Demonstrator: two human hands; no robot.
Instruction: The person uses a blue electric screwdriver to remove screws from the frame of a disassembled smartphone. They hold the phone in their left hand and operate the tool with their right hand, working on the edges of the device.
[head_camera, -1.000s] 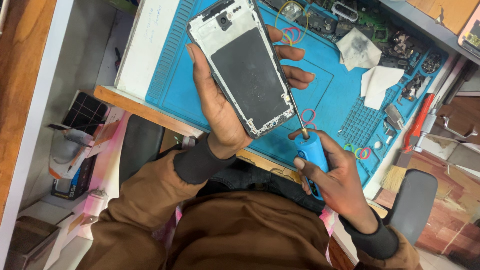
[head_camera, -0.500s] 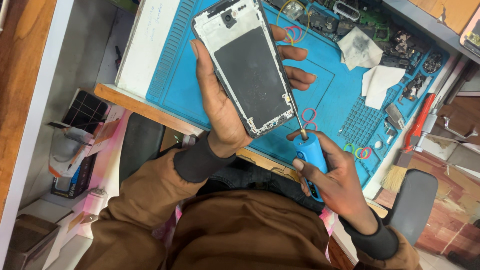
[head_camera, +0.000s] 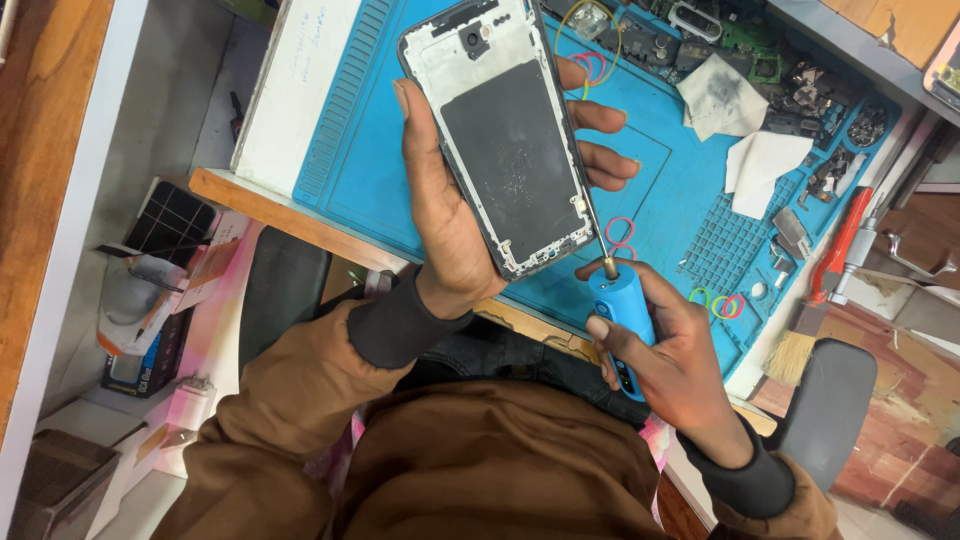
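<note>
— Where was the phone frame (head_camera: 505, 140)?

— In the left hand (head_camera: 455, 215), held above the near edge of the work mat (head_camera: 350, 130), which lay on the bench.

— And the electric screwdriver (head_camera: 622, 322)?

— In the right hand (head_camera: 670, 360), just right of the frame, its tip at the frame's lower right corner.

— What lay on the mat?

— Crumpled tissues (head_camera: 745, 130) toward the far right corner, loose phone parts (head_camera: 690, 40) along the far edge, rubber bands (head_camera: 718, 303) near the right edge. A brush (head_camera: 825, 290) lay beyond the right edge.
</note>
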